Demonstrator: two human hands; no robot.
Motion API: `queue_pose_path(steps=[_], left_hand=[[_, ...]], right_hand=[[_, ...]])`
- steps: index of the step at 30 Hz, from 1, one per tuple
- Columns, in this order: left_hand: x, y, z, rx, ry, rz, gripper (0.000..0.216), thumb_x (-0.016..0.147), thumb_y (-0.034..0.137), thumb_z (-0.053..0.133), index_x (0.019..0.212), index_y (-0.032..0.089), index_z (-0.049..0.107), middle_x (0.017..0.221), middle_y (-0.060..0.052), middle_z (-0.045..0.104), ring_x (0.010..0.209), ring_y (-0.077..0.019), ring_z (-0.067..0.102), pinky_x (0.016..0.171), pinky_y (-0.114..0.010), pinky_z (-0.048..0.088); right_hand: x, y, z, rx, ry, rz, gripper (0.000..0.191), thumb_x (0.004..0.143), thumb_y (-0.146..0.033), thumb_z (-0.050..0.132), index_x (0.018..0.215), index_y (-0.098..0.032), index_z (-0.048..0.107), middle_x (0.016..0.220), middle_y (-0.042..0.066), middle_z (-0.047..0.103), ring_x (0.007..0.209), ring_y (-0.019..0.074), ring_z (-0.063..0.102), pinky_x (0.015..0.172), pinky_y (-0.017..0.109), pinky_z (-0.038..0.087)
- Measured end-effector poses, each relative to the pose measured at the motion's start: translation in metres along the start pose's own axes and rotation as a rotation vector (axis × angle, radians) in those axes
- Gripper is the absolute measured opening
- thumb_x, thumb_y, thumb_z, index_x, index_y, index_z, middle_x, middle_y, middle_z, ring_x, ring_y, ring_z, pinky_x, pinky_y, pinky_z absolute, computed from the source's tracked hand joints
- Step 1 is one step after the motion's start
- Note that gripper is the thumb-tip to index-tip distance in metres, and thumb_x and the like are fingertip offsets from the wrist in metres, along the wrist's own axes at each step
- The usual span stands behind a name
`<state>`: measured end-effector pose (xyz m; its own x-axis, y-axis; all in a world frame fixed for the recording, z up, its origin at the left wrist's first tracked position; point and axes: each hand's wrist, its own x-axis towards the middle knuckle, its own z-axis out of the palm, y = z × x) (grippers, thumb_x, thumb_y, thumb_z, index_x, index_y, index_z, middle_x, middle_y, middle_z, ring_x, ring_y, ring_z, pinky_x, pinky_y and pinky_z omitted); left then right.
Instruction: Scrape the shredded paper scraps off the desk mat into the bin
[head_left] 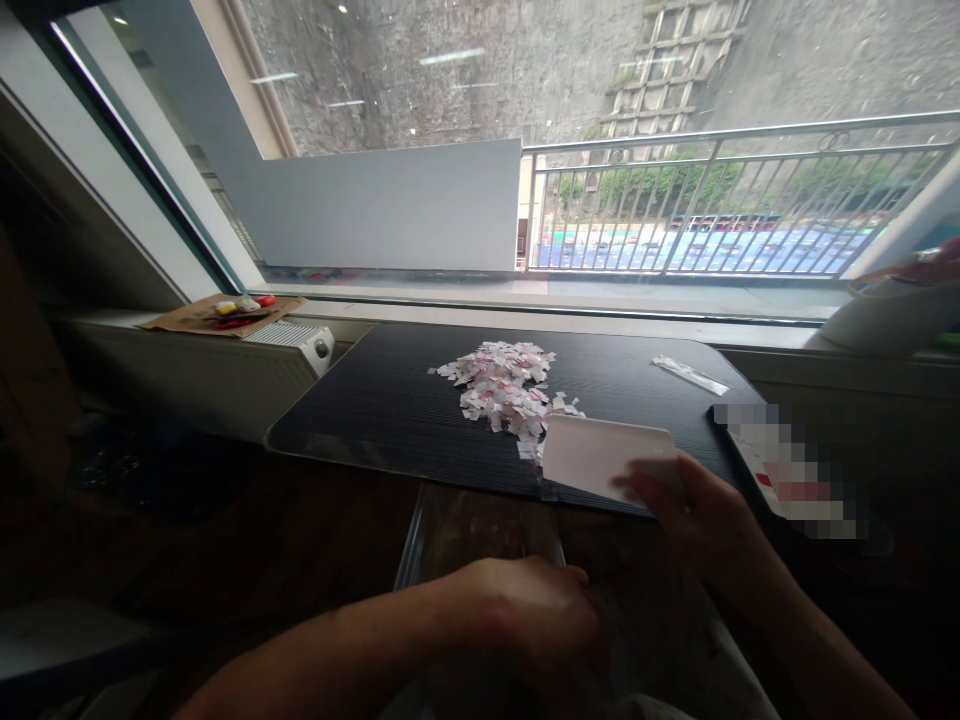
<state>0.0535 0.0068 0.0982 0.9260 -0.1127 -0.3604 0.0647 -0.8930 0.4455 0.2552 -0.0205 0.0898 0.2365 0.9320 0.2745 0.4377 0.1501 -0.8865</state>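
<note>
A pale flat rectangular card or plate (600, 452) with rounded corners is gripped at its right end by my right hand (694, 505), thumb on top. Its left edge reaches the near side of a loose pile of small white and pink paper scraps (504, 385) on the dark tabletop (375, 410). A few scraps lie at the table's front edge, beside the plate. Below that edge is a clear plastic container (480, 525), partly covered by my left forearm. My left hand (551, 605) is curled at the container's right rim; most of its fingers are hidden.
A thin whitish strip or packet (690, 375) lies at the table's back right, near a dark-edged tray-like object (750, 460), partly blurred out. Brown paper (225, 315) with small colourful items rests on a radiator (289, 350) at left. A window spans the back.
</note>
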Motion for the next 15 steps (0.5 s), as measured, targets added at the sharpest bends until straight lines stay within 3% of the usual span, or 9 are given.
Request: queue_pose_path(steps=[4, 9, 15], left_hand=[[0.002, 0.002, -0.003, -0.004, -0.012, -0.012, 0.02, 0.083, 0.031, 0.064, 0.096, 0.019, 0.072, 0.093, -0.004, 0.074, 0.086, -0.0222, 0.066, 0.079, -0.035, 0.05], [0.011, 0.001, -0.009, -0.083, -0.029, 0.021, 0.016, 0.079, 0.031, 0.065, 0.089, 0.019, 0.07, 0.085, -0.004, 0.072, 0.083, -0.0222, 0.064, 0.065, -0.033, 0.047], [0.018, -0.003, -0.013, -0.136, -0.046, 0.095, 0.013, 0.077, 0.032, 0.063, 0.082, 0.019, 0.065, 0.085, -0.005, 0.072, 0.086, -0.0238, 0.067, 0.079, -0.036, 0.049]], right_hand=[[0.001, 0.001, 0.002, 0.014, -0.02, -0.002, 0.022, 0.086, -0.045, 0.071, 0.095, -0.024, 0.072, 0.087, 0.005, 0.083, 0.078, 0.0239, 0.08, 0.071, 0.032, 0.065], [0.002, 0.002, 0.005, 0.057, -0.061, 0.013, 0.027, 0.086, -0.049, 0.072, 0.093, -0.024, 0.072, 0.085, 0.004, 0.082, 0.076, 0.0235, 0.079, 0.069, 0.031, 0.064], [-0.005, 0.001, -0.008, 0.038, -0.037, 0.077, 0.043, 0.08, -0.065, 0.073, 0.093, -0.024, 0.073, 0.086, 0.006, 0.082, 0.077, 0.0272, 0.078, 0.07, 0.036, 0.064]])
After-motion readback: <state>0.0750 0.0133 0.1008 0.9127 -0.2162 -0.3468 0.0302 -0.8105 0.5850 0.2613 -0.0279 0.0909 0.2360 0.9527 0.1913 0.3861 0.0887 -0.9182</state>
